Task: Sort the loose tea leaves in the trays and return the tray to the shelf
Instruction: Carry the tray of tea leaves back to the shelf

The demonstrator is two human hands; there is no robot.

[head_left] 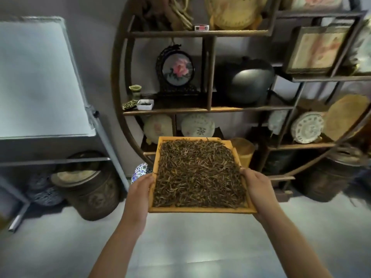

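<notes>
One wooden tray full of tea leaves

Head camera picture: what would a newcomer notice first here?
First, the wooden tray heaped with loose tea leaves, held at the centre by the left hand and right hand on its sides. Behind it stands a round dark shelf bearing a black pot and a framed flower picture.

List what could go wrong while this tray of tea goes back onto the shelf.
1. The tea leaves lie heaped to the tray's low rim; a tilt could spill them on the floor.
2. The left hand and right hand grip only the side edges near the close end, so the far end may dip.
3. The shelf is crowded; the tray might knock the plates.
</notes>
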